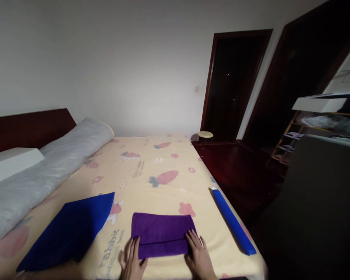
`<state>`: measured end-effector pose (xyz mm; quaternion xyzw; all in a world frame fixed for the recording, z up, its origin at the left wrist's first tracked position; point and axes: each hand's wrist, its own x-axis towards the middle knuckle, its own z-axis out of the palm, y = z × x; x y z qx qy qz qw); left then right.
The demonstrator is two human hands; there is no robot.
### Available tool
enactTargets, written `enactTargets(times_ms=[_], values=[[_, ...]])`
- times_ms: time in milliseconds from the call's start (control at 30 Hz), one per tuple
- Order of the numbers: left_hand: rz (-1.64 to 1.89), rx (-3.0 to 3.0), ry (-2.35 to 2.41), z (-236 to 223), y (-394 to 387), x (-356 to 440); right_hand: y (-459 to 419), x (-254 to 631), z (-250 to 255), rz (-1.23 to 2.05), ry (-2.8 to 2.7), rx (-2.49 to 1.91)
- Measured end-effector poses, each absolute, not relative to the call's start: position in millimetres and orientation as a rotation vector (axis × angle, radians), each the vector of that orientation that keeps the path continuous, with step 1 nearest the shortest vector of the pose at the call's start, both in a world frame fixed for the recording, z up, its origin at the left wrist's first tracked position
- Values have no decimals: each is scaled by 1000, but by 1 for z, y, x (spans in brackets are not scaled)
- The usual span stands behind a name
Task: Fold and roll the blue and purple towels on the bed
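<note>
A purple cloth [163,225] lies on the bed in front of me, its near edge folded over into a strip. My left hand [133,258] is at the left end of that strip, fingers on top and thumb by the near edge. At the right end, my right hand [198,252] has its fingers over the cloth, with its thumb mostly hidden. Both hands appear closed on the fold. To the left a dark blue cloth [72,229] is spread out. A narrow blue roll [233,221] rests near the bed's right edge.
The bed [146,202] has a yellow printed sheet. A grey bolster-like bundle [72,144] and a white box [14,161] are at the left by the headboard [32,120]. Beyond the right edge are a stool [205,134], a dark panel [317,202] and a rack [291,144].
</note>
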<state>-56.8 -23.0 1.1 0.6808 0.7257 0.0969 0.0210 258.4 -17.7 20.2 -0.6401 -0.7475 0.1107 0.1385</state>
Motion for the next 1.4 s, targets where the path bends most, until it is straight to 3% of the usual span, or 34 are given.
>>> enactTargets(times_ms=[167, 433, 567, 700, 967, 1267, 1400], values=[[294, 2131, 2292, -4, -26, -52, -25, 243, 18, 231, -2062, -1826], [366, 2039, 2204, 49, -1, -36, -10, 232, 42, 252, -2031, -1946], [220, 1941, 2284, 61, 22, -29, 8, 226, 55, 242, -2015, -2019], [141, 1954, 2279, 55, 32, -21, 18, 211, 52, 204, -1968, -2074], [165, 2124, 1904, 14, 31, 24, 16, 161, 43, 474, -2142, -1635], [180, 2280, 1955, 27, 26, -41, 22, 249, 26, 286, -2106, -1704], [232, 2251, 2078, 15, 28, -24, 24, 232, 28, 205, -2080, -1736]])
